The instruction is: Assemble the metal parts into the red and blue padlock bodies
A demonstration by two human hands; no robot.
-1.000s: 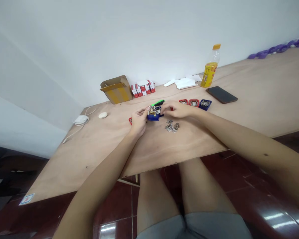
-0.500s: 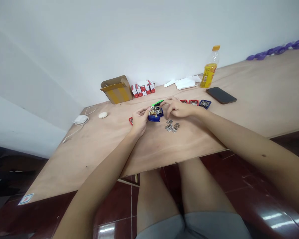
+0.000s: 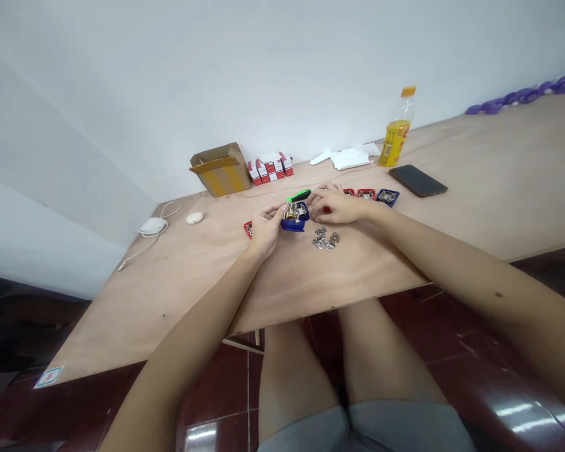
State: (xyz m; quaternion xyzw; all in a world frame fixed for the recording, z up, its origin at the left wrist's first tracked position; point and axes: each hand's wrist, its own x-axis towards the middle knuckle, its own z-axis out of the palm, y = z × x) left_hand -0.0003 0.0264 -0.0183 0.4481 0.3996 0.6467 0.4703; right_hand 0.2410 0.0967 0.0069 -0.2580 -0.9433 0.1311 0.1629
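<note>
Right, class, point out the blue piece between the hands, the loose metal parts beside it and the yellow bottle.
blue piece (image 3: 292,225), head view, on its blue lower edge.
loose metal parts (image 3: 326,240), head view, middle of the pile.
yellow bottle (image 3: 395,138), head view, on its label.

Plywood table (image 3: 405,263) carries loose metal fittings (image 3: 326,240) centrally; phone (image 3: 418,181) at two o'clock. Cardboard box (image 3: 220,168) at eleven o'clock; bottle (image 3: 395,132) at one.
</note>
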